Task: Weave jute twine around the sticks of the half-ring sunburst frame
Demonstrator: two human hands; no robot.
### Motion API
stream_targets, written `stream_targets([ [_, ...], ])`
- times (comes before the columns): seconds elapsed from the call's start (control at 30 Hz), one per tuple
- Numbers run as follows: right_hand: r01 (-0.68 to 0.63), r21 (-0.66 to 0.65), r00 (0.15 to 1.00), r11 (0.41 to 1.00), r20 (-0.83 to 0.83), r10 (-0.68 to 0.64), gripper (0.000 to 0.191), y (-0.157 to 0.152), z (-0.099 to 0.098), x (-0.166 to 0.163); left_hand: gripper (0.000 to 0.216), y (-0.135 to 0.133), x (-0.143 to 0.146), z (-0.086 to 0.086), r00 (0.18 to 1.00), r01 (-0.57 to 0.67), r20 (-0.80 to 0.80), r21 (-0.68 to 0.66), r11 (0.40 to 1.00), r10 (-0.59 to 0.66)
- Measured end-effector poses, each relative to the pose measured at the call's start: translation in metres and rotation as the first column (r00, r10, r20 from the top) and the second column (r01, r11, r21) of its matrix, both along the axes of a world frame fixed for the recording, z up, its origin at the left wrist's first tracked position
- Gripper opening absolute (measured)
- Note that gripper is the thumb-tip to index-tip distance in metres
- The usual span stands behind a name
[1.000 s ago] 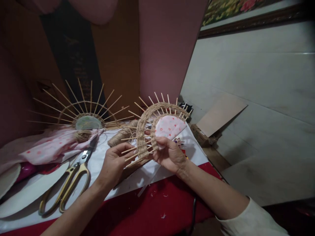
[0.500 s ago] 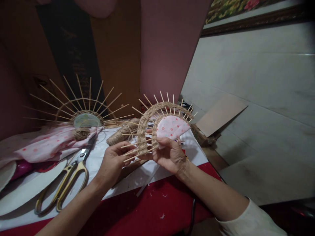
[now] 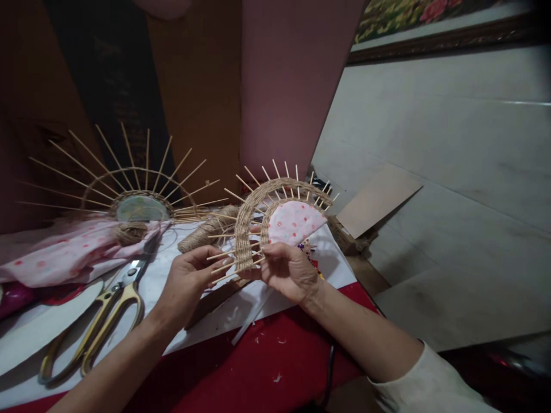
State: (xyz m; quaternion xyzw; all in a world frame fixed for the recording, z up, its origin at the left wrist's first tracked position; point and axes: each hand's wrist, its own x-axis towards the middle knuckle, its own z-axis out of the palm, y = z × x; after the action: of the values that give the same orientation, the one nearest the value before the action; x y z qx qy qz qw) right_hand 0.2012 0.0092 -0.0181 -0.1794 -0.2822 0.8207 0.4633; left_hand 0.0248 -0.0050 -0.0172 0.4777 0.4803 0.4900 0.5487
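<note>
In the head view, the woven piece point(image 3: 266, 222) is held up above the middle of the surface point(image 3: 157, 275). It is a half-round fan: a pink cloth-covered half-disc point(image 3: 297, 223) with small red and pale spots, edged by a narrow band of tan twine weave. Past a gap crossed by thin pale sticks curves a second woven band point(image 3: 244, 229), broad at its near left end and tapering toward the far right. The stick ends stick out beyond it like rays. The half-disc's straight edge faces near and right.

The left hand point(image 3: 183, 281) is partly curled, thumb and fingers pinched around stick ends at the piece's near left. The right hand point(image 3: 290, 272) is closed on the piece's near end, its thumb along the inner weave, its other fingers mostly hidden behind.

At the far right, beyond the surface, sits a small cardboard box point(image 3: 346, 236) with a flat tan panel point(image 3: 379, 198) leaning above it; its contents cannot be made out.

At the far left stands a second stick fan point(image 3: 144, 209) with a pale half-disc. Nearer lie spotted pink cloth point(image 3: 64, 246), a twine ball point(image 3: 129, 232) and scissors point(image 3: 129, 275). A twine spool point(image 3: 206, 232) lies just left of the piece.
</note>
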Motion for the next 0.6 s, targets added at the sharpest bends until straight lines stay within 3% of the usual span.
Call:
stream_targets([
  [0.33,-0.003,-0.043,1.000,0.999,-0.029,0.002,0.018,0.0000,-0.0007,0.0005,0.020,0.0006,-0.0009,0.0002,0.999,-0.015,-0.029,-0.011,1.000,0.015],
  [0.6,-0.024,-0.006,0.999,1.000,-0.036,0.024,0.019,-0.0004,-0.0002,0.0011,0.020,0.0036,-0.0082,0.0009,0.997,-0.003,-0.074,0.000,1.000,0.003],
])
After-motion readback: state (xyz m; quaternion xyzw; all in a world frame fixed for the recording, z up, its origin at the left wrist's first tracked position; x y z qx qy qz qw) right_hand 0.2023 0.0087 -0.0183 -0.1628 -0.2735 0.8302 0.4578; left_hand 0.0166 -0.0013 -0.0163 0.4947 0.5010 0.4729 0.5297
